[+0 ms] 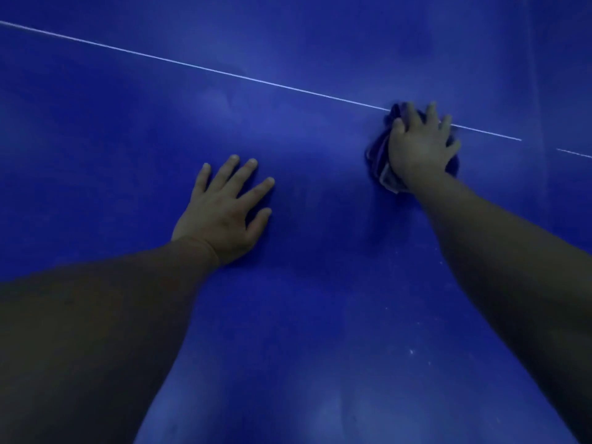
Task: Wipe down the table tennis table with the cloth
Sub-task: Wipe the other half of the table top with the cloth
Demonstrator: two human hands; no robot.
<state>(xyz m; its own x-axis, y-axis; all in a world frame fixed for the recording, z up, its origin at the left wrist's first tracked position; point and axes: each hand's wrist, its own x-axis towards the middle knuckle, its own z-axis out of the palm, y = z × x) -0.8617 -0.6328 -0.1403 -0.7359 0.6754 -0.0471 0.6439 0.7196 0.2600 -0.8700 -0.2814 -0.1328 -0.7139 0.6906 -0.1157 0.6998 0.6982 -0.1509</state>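
blue table (pixel 288 315), white line (pixel 192 64), right hand (pixel 419 149) pressing cloth (pixel 379 161)

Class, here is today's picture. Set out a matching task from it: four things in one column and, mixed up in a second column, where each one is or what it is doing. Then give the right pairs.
Column 1
1. left hand
2. right hand
3. cloth
4. white line

Column 2
A. bunched up under a hand
B. lies flat on the bare blue table, fingers spread
C. runs slantwise across the table
D. presses down on the cloth

Pairs: 1-B, 2-D, 3-A, 4-C
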